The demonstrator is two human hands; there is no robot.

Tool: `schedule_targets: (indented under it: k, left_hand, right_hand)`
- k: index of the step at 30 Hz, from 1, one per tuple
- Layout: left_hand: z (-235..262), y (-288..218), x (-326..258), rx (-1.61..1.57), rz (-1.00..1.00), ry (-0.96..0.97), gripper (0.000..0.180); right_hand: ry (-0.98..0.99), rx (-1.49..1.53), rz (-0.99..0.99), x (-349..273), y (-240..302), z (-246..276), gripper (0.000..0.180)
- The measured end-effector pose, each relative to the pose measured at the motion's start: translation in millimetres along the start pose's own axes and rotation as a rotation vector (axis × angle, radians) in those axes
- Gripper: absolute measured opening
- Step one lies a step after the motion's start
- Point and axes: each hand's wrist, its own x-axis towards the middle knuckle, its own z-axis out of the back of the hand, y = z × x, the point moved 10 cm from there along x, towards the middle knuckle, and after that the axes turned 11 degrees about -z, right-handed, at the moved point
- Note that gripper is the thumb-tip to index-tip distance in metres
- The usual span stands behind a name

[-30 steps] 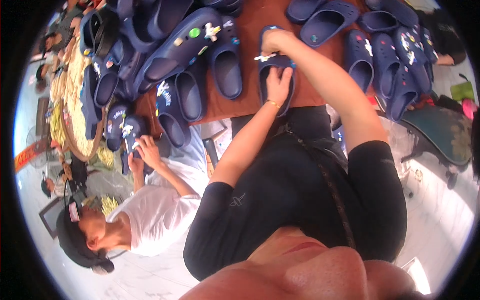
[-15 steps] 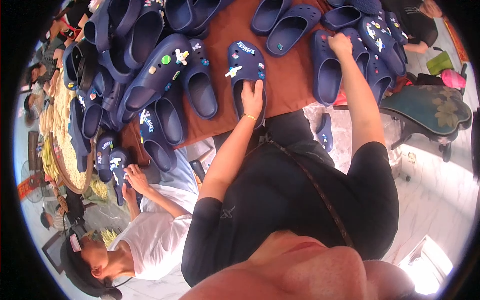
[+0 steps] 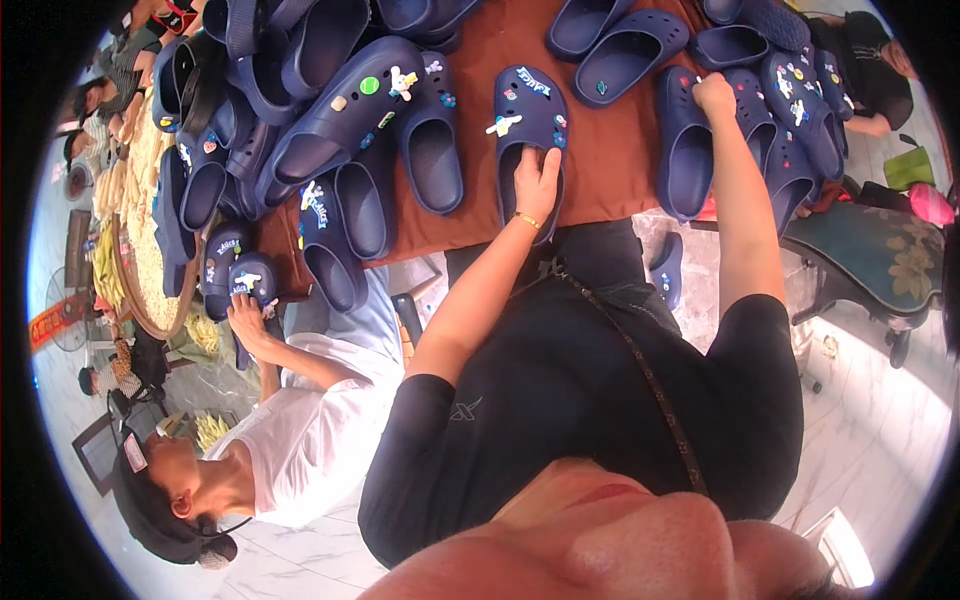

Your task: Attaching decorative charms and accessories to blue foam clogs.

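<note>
Head | navy clog, bright charms on top | left grip holding it | right grip: state unclear

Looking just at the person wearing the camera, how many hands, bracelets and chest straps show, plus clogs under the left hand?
Hands: 2 (left hand, right hand)
Clog under left hand: 1
Bracelet: 1
Strap: 1
Total: 5

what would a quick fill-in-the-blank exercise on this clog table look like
The left grip is at the opening of a decorated clog coloured navy ____.
The tablecloth is reddish-____.
The right grip is by clogs on its ____ side.
The nearest co-worker's shirt is ____.

Missing words: blue; brown; right; white
</note>
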Motion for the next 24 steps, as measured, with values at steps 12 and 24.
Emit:
schedule_targets:
  k: [12, 24]
  left_hand:
    - [11.7, -4.6, -0.8, 0.044, -0.061, -0.052, 0.034]
    - [2.9, 0.3, -1.5, 0.073, -0.027, -0.004, 0.029]
  right_hand:
    - [1.043, 0.708, 0.439, -214.8, 166.1, -30.6, 0.017]
    - [0.778, 0.452, 0.601, -216.6, 196.3, -52.5, 0.025]
